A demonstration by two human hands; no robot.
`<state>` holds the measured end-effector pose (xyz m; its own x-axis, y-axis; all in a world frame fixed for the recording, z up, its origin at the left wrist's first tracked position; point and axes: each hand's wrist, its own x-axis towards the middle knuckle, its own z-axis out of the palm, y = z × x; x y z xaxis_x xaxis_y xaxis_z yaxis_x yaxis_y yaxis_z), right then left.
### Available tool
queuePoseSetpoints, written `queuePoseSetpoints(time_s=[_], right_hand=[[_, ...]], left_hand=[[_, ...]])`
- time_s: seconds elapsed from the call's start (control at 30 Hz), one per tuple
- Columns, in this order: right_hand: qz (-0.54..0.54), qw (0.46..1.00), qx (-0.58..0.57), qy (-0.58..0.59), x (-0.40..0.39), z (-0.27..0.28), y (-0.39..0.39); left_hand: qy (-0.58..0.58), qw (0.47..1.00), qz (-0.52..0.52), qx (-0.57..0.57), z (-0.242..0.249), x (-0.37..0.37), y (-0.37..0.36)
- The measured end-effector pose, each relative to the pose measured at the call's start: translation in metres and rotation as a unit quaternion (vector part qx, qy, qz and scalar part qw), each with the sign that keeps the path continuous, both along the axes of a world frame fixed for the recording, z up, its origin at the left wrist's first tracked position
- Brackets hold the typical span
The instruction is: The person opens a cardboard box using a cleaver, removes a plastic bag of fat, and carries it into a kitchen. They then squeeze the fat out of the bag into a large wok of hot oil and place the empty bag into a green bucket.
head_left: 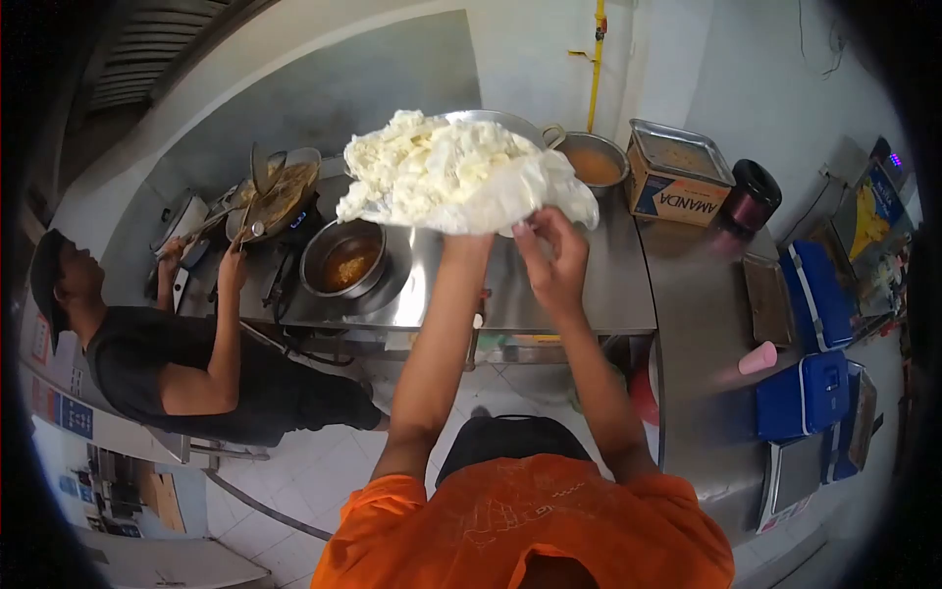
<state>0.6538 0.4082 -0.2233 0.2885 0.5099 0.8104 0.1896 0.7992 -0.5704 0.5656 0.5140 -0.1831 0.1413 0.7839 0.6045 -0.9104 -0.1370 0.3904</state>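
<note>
A big lumpy, creamy-white mass [432,162] is held up over the steel counter, with a thin translucent white sheet [520,191] along its near right side. My left forearm [446,314] reaches up beneath the mass, and the left hand itself is hidden by it. At the sheet's lower edge, my right hand [559,255] has its thumb and fingers closed on the material. Behind the mass, the rim of a metal pan [505,120] shows. Whether the mass touches that pan cannot be seen.
To the left, a person in black [177,363] works tools in a wok [285,196]. A steel bowl [341,260] of brown liquid and a pot [594,162] of orange liquid flank the mass. A carton [677,177], pink cup [758,357] and blue cooler [805,393] stand on the right.
</note>
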Motion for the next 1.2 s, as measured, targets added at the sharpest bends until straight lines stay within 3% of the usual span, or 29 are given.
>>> queuePoseSetpoints(time_s=[0.03,0.1,0.13,0.2,0.27,0.3,0.33,0.4,0.43,0.53,0.63,0.67,0.73,0.77,0.83,0.87,0.9,0.97,1.07,1.2], right_hand=[[0.000,1.000,-0.006,0.001,0.001,0.017,0.020],[0.033,0.998,-0.044,-0.022,0.004,0.041,0.030],[0.026,0.996,-0.076,-0.023,0.008,0.051,0.023],[0.049,0.995,-0.090,-0.011,0.013,0.067,0.024],[0.039,0.997,-0.071,-0.016,0.007,0.074,0.061],[0.027,0.998,-0.039,-0.029,0.006,0.080,0.072],[0.003,0.998,-0.057,-0.040,0.003,0.089,0.076],[-0.024,0.998,-0.028,-0.054,-0.005,0.111,0.094],[-0.031,0.996,-0.014,-0.077,-0.008,0.130,0.124],[-0.109,0.990,0.030,-0.088,-0.031,0.146,0.166],[-0.172,0.978,0.080,-0.090,-0.047,0.178,0.169],[-0.196,0.966,0.055,-0.161,-0.047,0.192,0.220],[-0.226,0.939,0.020,-0.260,-0.006,0.182,0.101],[-0.253,0.927,0.000,-0.276,0.010,0.174,0.075],[-0.231,0.909,0.028,-0.345,-0.012,0.209,0.195],[-0.204,0.917,0.046,-0.340,-0.008,0.207,0.180],[-0.179,0.921,0.062,-0.340,-0.025,0.210,0.252],[-0.175,0.887,0.066,-0.423,-0.023,0.215,0.264],[-0.162,0.874,0.043,-0.456,-0.013,0.218,0.272],[-0.121,0.865,0.043,-0.485,-0.001,0.222,0.284]], left_hand=[[0.007,0.998,0.058,0.024,0.010,-0.005,0.021],[-0.086,0.995,-0.057,0.006,0.015,-0.014,0.070],[-0.084,0.994,-0.063,-0.012,0.015,-0.016,0.077],[0.037,0.996,0.060,0.054,0.033,-0.029,0.089],[0.165,0.961,0.175,0.137,0.065,-0.038,0.124],[0.166,0.961,0.173,0.137,0.080,-0.038,0.122],[0.042,0.996,0.035,0.067,0.098,-0.037,0.109],[-0.154,0.967,-0.197,-0.044,0.121,-0.037,0.116],[-0.162,0.968,-0.189,-0.044,0.135,-0.036,0.136],[-0.152,0.985,0.021,-0.073,0.139,-0.033,0.159],[-0.120,0.988,0.050,-0.089,0.161,-0.043,0.157],[-0.130,0.986,0.049,-0.096,0.170,-0.047,0.209],[-0.159,0.982,-0.007,-0.099,0.155,-0.012,0.092],[-0.168,0.978,-0.039,-0.119,0.130,0.007,0.079],[-0.162,0.973,-0.051,-0.158,0.137,-0.018,0.206],[-0.162,0.978,-0.027,-0.130,0.132,-0.014,0.184],[-0.169,0.978,0.001,-0.119,0.130,-0.034,0.254],[-0.158,0.980,0.019,-0.117,0.120,-0.035,0.268],[-0.211,0.973,-0.015,-0.094,0.115,-0.030,0.273],[-0.191,0.975,0.019,-0.113,0.110,-0.025,0.286]])
